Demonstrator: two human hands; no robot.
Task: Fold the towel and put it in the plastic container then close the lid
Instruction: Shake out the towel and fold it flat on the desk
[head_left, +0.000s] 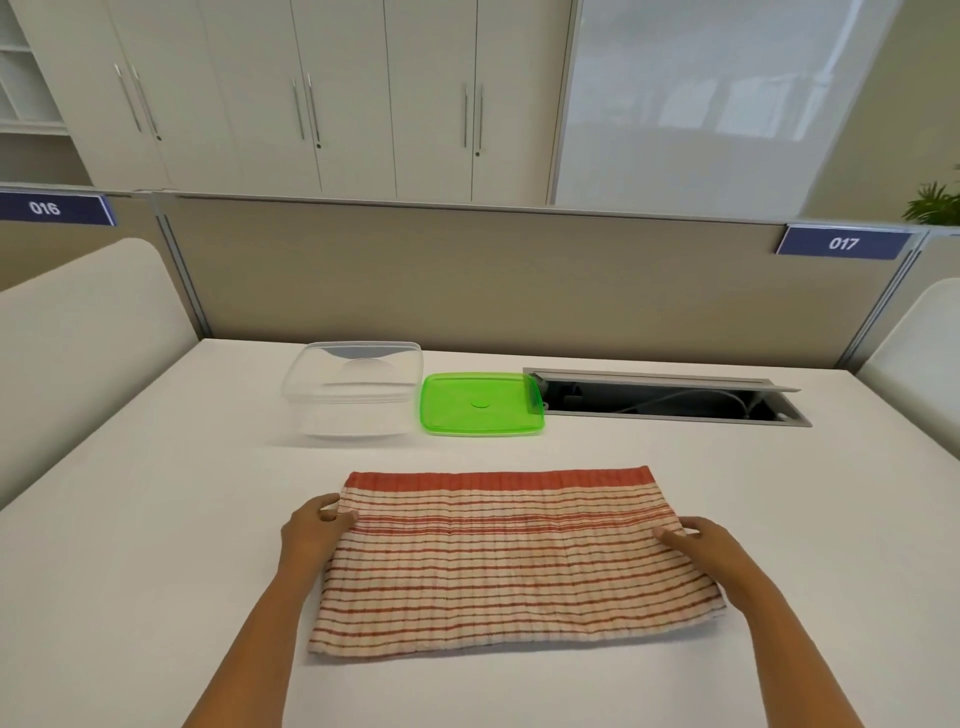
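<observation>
A red-and-cream striped towel (511, 558) lies flat on the white table, folded into a wide rectangle. My left hand (314, 527) pinches the towel's left edge near its far corner. My right hand (696, 538) rests on the right edge, with the fingers laid on the cloth. Beyond the towel stands a clear plastic container (353, 389), open and empty. Its green lid (480, 404) lies flat on the table just right of it.
An open cable hatch (670, 402) is set into the table at the back right, touching the lid's corner. A beige partition (467, 275) runs along the far edge. White side panels stand at left and right.
</observation>
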